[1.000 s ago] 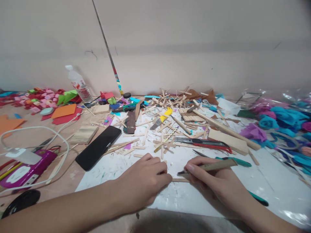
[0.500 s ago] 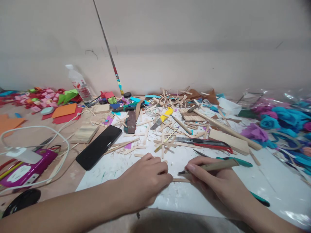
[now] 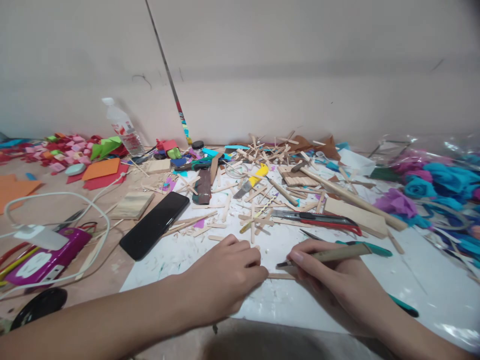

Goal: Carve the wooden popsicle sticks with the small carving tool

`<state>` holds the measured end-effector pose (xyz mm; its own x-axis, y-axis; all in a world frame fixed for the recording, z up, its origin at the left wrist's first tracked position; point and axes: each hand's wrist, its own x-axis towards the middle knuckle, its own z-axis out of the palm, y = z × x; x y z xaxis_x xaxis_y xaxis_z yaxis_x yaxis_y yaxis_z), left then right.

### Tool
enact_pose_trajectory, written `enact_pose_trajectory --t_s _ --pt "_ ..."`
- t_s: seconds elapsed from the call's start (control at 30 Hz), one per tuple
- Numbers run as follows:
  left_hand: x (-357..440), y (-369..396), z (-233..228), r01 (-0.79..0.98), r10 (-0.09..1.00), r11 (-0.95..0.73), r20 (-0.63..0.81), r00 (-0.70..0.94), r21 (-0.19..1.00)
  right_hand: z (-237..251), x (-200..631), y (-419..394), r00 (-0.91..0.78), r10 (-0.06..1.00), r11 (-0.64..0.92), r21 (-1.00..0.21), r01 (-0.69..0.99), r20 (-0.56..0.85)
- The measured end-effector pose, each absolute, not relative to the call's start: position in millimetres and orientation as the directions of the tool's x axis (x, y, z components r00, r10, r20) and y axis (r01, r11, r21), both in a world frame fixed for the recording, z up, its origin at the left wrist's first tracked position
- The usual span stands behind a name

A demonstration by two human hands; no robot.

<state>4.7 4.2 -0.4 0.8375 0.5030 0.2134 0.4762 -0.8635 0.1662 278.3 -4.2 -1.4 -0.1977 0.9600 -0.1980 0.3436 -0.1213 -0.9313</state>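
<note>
White sheet (image 3: 337,300): stick (image 3: 279,276) between hands.

You faced a plain pale wall (image 3: 285,65) with a thin dark diagonal line (image 3: 165,70); soft, even light fell on it.

The bench (image 3: 56,210) is carrying a white sheet (image 3: 337,305), a black phone (image 3: 155,225), scattered wooden sticks (image 3: 258,200), a plastic bottle (image 3: 122,127) and coloured paper scraps (image 3: 71,155).
</note>
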Motion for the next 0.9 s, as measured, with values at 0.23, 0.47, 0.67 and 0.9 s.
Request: enact_pose_trajectory --t_s 0.23,0.47,0.67,0.9 --pt "4.9 4.4 -0.1 0.473 0.497 -0.867 0.23 0.837 0.154 -2.5 278.2 -4.2 -0.193 0.962 -0.115 -0.927 0.357 -0.194" --pt "4.8 4.2 0.5 0.469 0.492 -0.87 0.221 0.842 0.151 -0.6 276.8 -3.8 -0.184 0.968 -0.097 -0.929 0.358 -0.172" --pt "4.2 3.3 1.6 0.477 0.5 -0.866 0.223 0.837 0.151 -0.6 276.9 -3.4 -0.186 0.969 -0.08 -0.92 0.384 -0.162" --pt "4.2 3.7 -1.0 0.475 0.505 -0.862 0.225 0.834 0.176 1.5 275.3 -4.1 -0.164 0.968 -0.12 -0.926 0.357 -0.188"
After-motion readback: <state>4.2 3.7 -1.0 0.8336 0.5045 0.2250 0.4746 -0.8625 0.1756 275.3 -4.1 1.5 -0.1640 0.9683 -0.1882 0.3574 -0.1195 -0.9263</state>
